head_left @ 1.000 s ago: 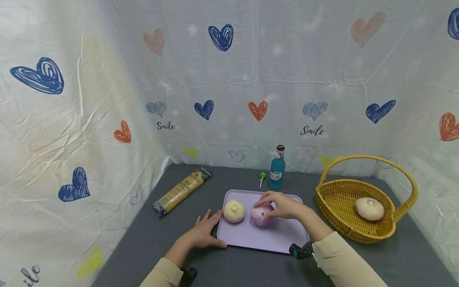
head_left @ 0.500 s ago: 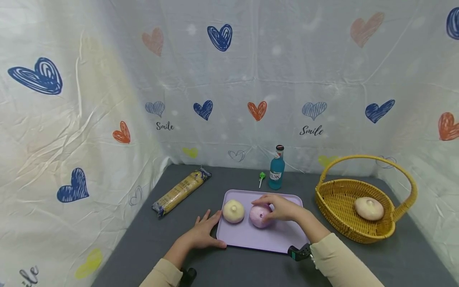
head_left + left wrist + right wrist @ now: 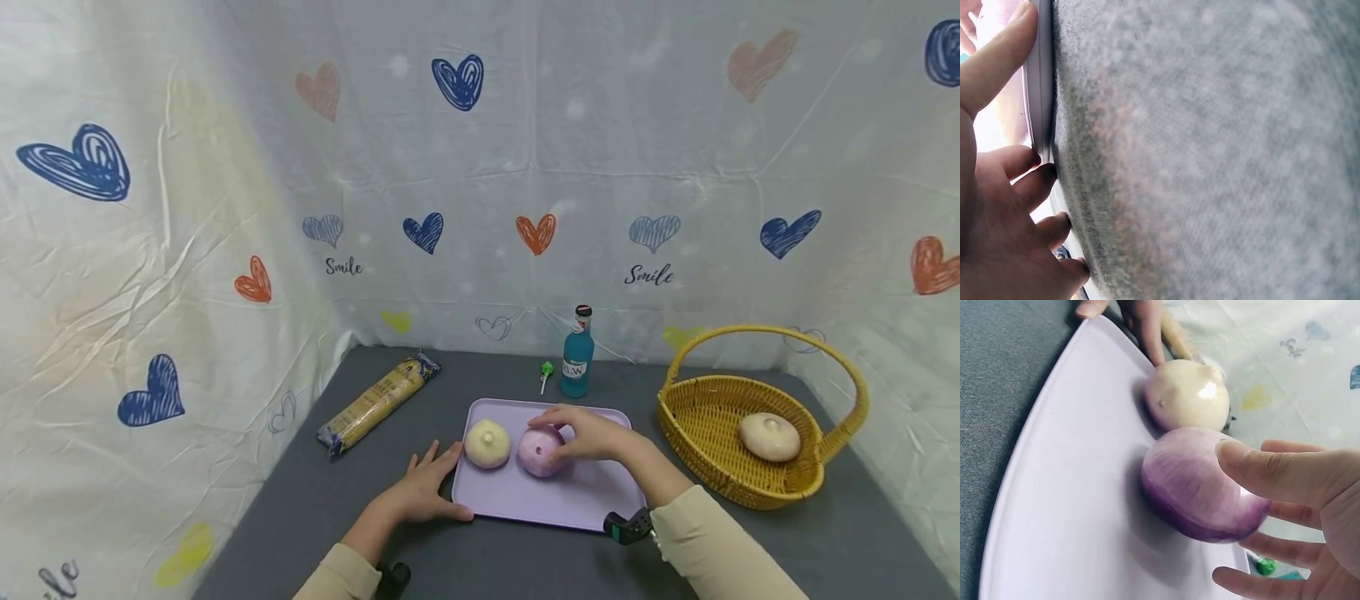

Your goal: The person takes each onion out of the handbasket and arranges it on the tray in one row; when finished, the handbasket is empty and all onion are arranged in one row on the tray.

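Note:
A purple onion (image 3: 538, 457) is over the lilac tray (image 3: 517, 502), with my right hand (image 3: 588, 433) gripping it from above. In the right wrist view the thumb lies on top of the purple onion (image 3: 1191, 481) and the fingers reach round its far side. Whether its underside touches the tray cannot be told. Left of it on the tray sits a whitish-yellow onion (image 3: 487, 444). My left hand (image 3: 422, 493) rests at the tray's near left corner, fingers spread along the left side. Its thumb (image 3: 1007, 53) touches the tray's edge in the left wrist view.
A yellow wicker basket (image 3: 697, 454) with a tall handle stands at the right, holding a pale onion (image 3: 770, 437). Behind the tray are a blue bottle (image 3: 577, 362) and a green lollipop (image 3: 547, 369). A yellow packet (image 3: 378, 403) lies back left, before a heart-printed curtain (image 3: 480, 167).
My right hand has shifted the purple onion slightly left, nearer the whitish-yellow one. My left hand keeps its place at the tray.

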The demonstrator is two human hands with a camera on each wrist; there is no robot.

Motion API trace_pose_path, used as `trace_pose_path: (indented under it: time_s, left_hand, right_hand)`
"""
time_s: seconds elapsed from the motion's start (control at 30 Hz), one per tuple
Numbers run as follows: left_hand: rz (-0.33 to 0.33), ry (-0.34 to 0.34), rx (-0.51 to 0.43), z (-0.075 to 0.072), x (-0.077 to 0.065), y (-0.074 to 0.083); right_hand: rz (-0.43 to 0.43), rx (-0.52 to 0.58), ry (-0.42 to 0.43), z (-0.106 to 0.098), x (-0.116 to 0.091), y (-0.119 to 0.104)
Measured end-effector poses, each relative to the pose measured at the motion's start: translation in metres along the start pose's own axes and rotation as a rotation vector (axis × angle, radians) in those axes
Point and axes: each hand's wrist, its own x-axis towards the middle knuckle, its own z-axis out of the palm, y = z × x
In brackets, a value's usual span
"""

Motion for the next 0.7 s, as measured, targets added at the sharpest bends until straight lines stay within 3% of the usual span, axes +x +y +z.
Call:
trace_pose_path:
  time_s: [0.7]
  left_hand:
    - [0.005, 0.009, 0.008, 0.001, 0.001, -0.002]
  right_hand:
    - [-0.007, 0.031, -0.007, -0.016, -0.006, 0.0]
